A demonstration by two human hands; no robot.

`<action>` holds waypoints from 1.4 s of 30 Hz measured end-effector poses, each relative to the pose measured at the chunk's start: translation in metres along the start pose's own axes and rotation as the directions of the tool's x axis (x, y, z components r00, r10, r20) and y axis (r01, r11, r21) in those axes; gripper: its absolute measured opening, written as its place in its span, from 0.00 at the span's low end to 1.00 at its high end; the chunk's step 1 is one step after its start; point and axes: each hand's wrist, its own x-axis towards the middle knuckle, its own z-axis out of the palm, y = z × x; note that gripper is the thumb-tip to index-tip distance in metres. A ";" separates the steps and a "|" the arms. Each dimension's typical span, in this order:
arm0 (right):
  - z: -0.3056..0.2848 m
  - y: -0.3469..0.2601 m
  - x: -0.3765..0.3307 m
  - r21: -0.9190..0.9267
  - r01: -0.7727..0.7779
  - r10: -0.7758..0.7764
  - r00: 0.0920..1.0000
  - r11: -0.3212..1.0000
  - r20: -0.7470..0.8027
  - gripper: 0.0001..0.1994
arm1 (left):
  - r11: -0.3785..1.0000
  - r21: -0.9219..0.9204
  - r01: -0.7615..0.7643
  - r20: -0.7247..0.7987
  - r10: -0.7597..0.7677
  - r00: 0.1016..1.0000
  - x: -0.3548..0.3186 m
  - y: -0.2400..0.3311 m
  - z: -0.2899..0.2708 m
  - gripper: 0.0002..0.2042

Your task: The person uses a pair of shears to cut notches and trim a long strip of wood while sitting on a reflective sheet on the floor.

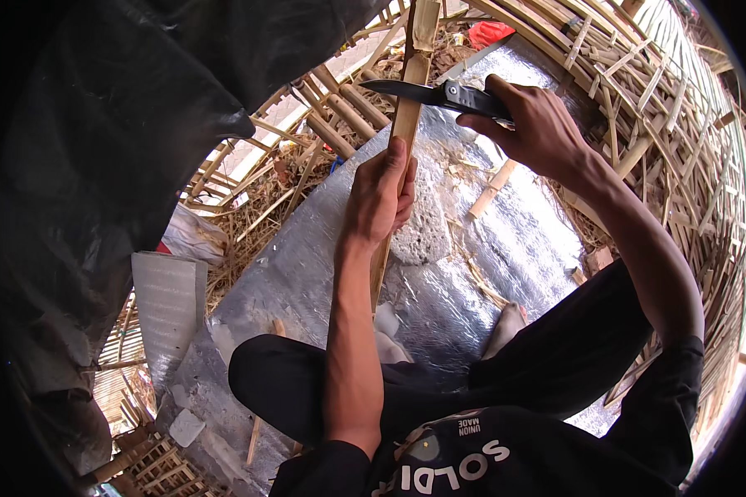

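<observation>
We're gripping the split-bamboo strip [407,124] in our left hand [378,197], long axis running lengthwise away from us. Off to its right, our right hand [535,120] is clenching the folding knife [456,94], blade [389,88] crossing the strip beyond the left.

Free room above silver sheet [526,236], knife [454,94] and bamboo strip [407,124] blocking ahead, tarp [141,124] left, woven wall [667,124] right

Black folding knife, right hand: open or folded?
Open: its dark pointed blade extends from the black handle, across the long pale bamboo strip.
</observation>
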 end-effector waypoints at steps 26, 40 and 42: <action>0.036 0.022 0.008 -0.048 0.009 -0.009 1.000 0.999 0.017 0.22 | 0.977 -0.040 0.211 -0.030 -0.212 0.977 0.000 -0.017 -0.008 0.28; 0.057 0.003 -0.004 0.114 0.106 -0.111 0.993 0.988 0.036 0.26 | 0.968 -0.157 0.197 0.041 -0.193 0.980 0.002 -0.017 -0.015 0.22; 0.063 0.008 -0.004 0.105 0.125 -0.128 0.991 0.987 0.027 0.26 | 0.979 -0.082 0.188 0.022 -0.187 0.982 0.002 -0.020 -0.016 0.20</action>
